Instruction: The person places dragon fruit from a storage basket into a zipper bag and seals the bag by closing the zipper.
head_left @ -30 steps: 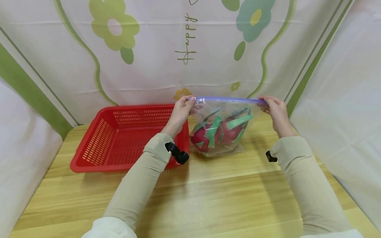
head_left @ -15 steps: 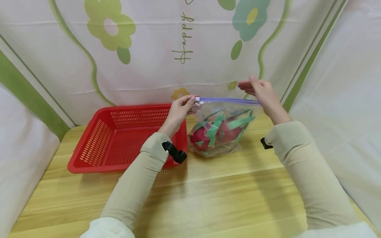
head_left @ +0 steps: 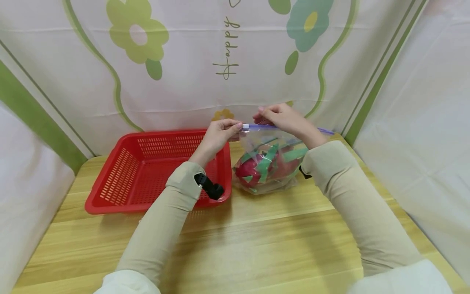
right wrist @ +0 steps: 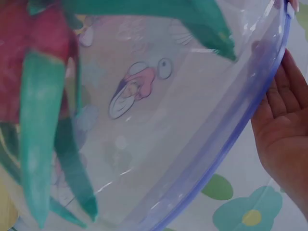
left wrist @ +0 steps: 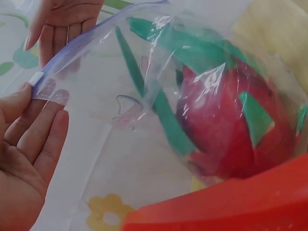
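My left hand [head_left: 216, 134] pinches the corner of a clear zip bag [head_left: 253, 139] between thumb and fingers, right beside the white slider [left wrist: 36, 78] on its purple zip. Just along the zip, my right hand [head_left: 284, 118] reaches over the strip. In the left wrist view its fingers [left wrist: 53, 41] hang relaxed behind the purple strip [left wrist: 77, 45]. Inside the bag lie two dragon fruits, one on the left [head_left: 251, 168] and one on the right [head_left: 290, 165], red with long green scales. The bag stands on the table, its mouth held up.
A red slotted basket [head_left: 159, 147] stands directly left of the bag, under my left forearm. The wooden table [head_left: 235, 245] extends toward me. A white cloth printed with flowers [head_left: 191, 53] hangs behind, and plain white cloth [head_left: 415, 134] closes the right side.
My right hand has let go of the bag's right corner, lifted, and moved left along the zip toward the slider. The left hand keeps its pinch at the left corner.
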A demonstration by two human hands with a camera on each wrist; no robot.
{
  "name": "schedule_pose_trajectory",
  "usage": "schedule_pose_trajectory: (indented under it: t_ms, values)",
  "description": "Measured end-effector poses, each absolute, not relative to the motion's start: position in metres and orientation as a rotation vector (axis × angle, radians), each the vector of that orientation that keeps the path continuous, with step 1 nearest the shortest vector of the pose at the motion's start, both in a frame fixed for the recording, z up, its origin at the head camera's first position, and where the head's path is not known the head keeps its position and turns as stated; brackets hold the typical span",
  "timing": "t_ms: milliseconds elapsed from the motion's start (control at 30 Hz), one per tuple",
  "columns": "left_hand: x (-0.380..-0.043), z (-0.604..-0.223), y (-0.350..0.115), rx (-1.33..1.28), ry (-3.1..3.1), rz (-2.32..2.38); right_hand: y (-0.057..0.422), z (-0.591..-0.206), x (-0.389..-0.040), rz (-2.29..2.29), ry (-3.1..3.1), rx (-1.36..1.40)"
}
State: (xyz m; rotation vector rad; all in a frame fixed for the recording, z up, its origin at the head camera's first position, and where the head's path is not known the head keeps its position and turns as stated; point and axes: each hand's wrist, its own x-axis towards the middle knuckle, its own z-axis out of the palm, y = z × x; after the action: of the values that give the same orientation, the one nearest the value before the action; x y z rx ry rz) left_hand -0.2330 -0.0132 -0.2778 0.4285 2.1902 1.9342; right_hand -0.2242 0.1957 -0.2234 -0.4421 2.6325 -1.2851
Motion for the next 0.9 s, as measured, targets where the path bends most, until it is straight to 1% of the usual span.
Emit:
schedule_pose_trajectory:
  t_ms: [200, 400, 667, 900]
  values:
    - [-0.233, -0.266, -0.017, 0.527, 2.344, 1.701, 0.186, -0.220, -0.227, -1.073, 2.671, -0.414]
    - [-0.233, -0.260, -0.018, 0.575, 2.481, 1.553, 0.176, -0.224, -0.228, -1.066, 2.674, -0.454]
    - [-0.233, -0.259, -0.016, 0.560, 2.461, 1.560, 0.172, -0.226, -0.228, -1.072, 2.751, -0.417]
    - [-0.234, -0.259, -0.015, 0.567, 2.443, 1.588, 0.187, -0.223, -0.231, -0.994, 2.782, -0.342]
